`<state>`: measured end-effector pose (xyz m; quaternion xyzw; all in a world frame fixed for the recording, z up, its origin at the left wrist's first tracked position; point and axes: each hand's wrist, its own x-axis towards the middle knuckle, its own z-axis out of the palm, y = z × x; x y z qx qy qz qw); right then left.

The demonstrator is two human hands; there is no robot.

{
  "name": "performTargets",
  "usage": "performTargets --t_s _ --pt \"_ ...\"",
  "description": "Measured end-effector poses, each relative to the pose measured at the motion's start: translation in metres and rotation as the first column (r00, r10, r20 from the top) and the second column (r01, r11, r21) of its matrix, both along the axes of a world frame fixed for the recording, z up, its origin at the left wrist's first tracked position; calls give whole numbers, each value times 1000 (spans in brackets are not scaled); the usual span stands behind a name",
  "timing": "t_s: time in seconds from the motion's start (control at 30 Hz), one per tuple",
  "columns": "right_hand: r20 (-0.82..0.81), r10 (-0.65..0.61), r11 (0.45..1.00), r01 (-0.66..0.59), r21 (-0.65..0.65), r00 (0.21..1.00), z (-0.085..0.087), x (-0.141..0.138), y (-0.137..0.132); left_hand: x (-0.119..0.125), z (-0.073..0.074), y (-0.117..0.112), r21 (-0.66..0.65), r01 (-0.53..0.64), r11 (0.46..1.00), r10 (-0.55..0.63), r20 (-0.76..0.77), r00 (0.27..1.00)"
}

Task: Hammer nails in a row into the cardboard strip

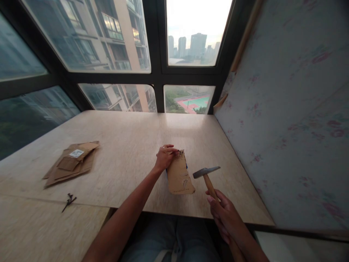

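Observation:
My left hand (165, 157) is closed in a pinch at the top edge of a small piece of brown cardboard (179, 177) lying on the pale wooden tabletop (128, 145); something small seems to be pinched there, too small to make out. My right hand (222, 209) grips the wooden handle of a hammer (206, 173). Its dark metal head hangs just right of the cardboard, a little above the table.
A flattened cardboard box with a white label (71, 163) lies at the left. Several dark nails (68, 201) sit near the front left edge. A floral-papered wall (286, 120) closes the right side, windows (114, 36) the back. My legs show below the table edge.

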<state>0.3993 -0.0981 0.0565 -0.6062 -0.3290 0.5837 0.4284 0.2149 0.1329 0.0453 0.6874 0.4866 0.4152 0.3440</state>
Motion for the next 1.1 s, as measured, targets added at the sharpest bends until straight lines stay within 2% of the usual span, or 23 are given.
performTargets --t_s 0.13,0.37,0.63,0.83,1.1 --pt "-5 4 1000 -4 -7 1000 0 0 1 -1 -3 0 -9 15 1000 -15 12 1000" --pt "25 11 1000 -11 -2 1000 4 1 3 -1 -4 -4 61 81 995 -83 28 996" --pt "33 -6 999 5 54 999 28 4 20 -1 1 -9 119 105 987 -107 3 994" --pt "25 44 994 -46 94 999 46 3 38 0 -2 -10 123 98 988 -101 24 995" --pt "9 59 990 -59 128 998 53 -9 49 1 -3 -12 98 88 991 -96 80 992"
